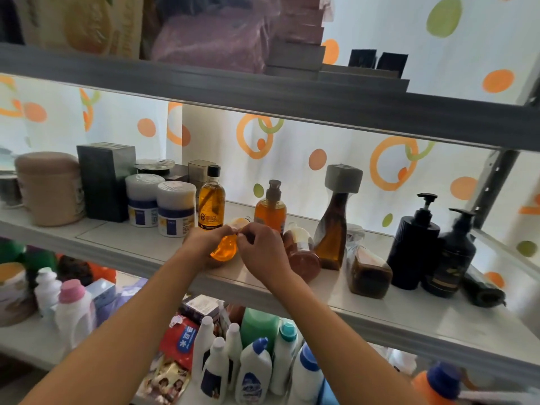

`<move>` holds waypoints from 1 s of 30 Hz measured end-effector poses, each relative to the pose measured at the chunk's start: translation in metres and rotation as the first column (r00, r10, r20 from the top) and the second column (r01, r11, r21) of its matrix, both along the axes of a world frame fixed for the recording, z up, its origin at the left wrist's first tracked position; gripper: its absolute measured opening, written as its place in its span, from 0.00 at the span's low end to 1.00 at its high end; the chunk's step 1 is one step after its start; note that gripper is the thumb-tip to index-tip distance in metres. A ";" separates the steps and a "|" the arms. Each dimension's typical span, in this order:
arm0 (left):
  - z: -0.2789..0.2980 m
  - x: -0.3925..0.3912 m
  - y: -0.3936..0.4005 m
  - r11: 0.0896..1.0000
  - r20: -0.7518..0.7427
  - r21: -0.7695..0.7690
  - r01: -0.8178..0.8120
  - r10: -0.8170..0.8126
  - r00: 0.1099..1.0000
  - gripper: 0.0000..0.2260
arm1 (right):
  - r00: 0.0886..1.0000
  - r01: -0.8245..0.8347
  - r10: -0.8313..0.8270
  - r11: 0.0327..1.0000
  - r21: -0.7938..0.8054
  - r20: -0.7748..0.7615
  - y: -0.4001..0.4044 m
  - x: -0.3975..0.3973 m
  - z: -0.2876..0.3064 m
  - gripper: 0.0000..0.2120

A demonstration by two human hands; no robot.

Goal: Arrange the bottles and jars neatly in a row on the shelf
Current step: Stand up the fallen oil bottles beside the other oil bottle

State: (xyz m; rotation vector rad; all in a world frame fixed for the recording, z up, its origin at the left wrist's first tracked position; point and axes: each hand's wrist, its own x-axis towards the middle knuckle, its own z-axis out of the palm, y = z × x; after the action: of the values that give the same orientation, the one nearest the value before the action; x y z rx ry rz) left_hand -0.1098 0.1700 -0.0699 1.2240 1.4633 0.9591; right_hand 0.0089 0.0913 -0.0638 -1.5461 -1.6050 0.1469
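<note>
Head view: both hands meet over a small orange bottle [225, 248] at the middle shelf's [140, 244] front edge, left hand [204, 244] cupping its side, right hand [260, 247] pinching near its top, which fingers largely hide.

- We hold a small clear bottle of orange liquid [223, 249] at the front edge of the white middle shelf [140, 244]; our left hand [204, 242] cups it while our right hand [260, 247] pinches near its top.
- Behind it stand a black-capped amber bottle [211, 200] and an orange pump bottle [270, 207].
- To the left stand two white jars with blue bands [175, 211].
- To the right stand two black pump bottles [415, 244].
</note>
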 end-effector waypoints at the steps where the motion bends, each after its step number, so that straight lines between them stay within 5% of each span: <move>1: -0.001 -0.004 -0.004 0.999 0.083 -0.034 0.017 -0.014 0.996 0.30 | 1.000 0.013 -0.013 1.000 -0.014 -0.013 0.000 -0.001 0.001 0.10; 6: -0.008 -0.020 -0.025 0.999 0.369 -0.007 0.047 -0.042 0.928 0.32 | 0.968 0.069 -0.099 0.988 -0.138 -0.229 0.002 -0.002 0.008 0.15; 11: -0.003 -0.032 -0.047 0.977 0.473 0.142 0.160 -0.208 0.856 0.17 | 0.782 -0.175 -0.031 0.948 -0.267 -0.622 -0.002 -0.008 0.023 0.23; 14: -0.003 -0.030 -0.055 0.929 0.394 0.265 0.259 -0.349 0.850 0.23 | 0.801 -0.210 0.075 0.964 -0.162 -0.594 -0.009 -0.010 0.027 0.22; 18: 0.008 -0.026 -0.059 0.879 0.198 0.425 0.217 -0.325 0.925 0.30 | 0.845 -0.216 0.195 0.976 0.016 -0.498 -0.016 -0.007 0.033 0.14; 22: 0.026 -0.018 -0.071 0.838 0.105 0.525 0.148 -0.236 0.966 0.22 | 0.890 -0.215 0.213 0.976 0.040 -0.403 -0.018 0.000 0.048 0.23; 30: 0.027 -0.011 -0.075 0.748 -0.190 0.617 0.245 -0.160 0.969 0.18 | 0.854 -0.138 0.122 0.990 0.007 -0.506 -0.020 0.001 0.038 0.13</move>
State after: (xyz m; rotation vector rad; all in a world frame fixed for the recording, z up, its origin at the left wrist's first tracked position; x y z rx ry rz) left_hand -0.1203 0.0951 -0.0432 1.9289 1.0773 1.3003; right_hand 0.0100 0.0711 -0.0257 -1.2780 -1.2823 0.6051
